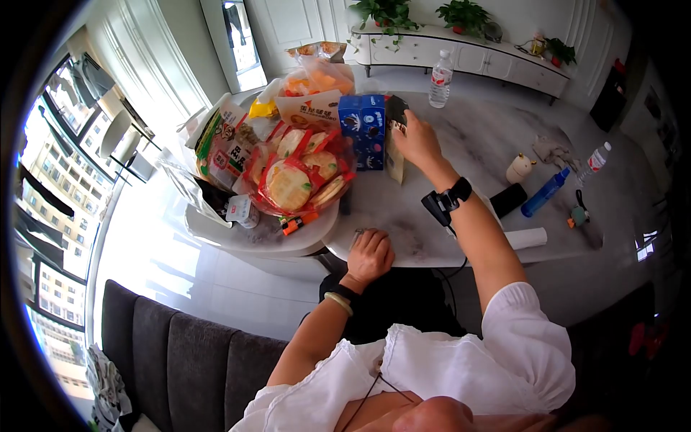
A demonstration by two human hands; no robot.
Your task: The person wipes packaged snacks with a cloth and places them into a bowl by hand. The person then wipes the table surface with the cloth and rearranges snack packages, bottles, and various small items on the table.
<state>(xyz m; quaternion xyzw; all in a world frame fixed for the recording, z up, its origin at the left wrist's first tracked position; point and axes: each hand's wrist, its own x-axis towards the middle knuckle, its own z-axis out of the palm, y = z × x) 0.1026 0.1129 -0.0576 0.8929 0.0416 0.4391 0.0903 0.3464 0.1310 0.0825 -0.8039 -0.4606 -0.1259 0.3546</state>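
Observation:
My right hand [417, 140] is closed on the upper part of a narrow black-and-beige packet [395, 160], which stands upright against the right side of a blue printed box [362, 131]. My left hand [371, 253] rests at the table's front edge with its fingers curled in; something small and greyish shows by the fingertips, too little to name. Left of the box lies a clear-and-red bag of round flat crackers [289, 184]. Behind it are a bag with orange contents [317, 78] and a white-and-green printed food bag [224, 144].
A water bottle [441, 81] stands at the back of the marble table [461, 144]. On the right are a cream-coloured jar [520, 168], a blue spray bottle [545, 193], a black case [508, 200] and another water bottle [594, 163]. A white cup [242, 211] sits front left.

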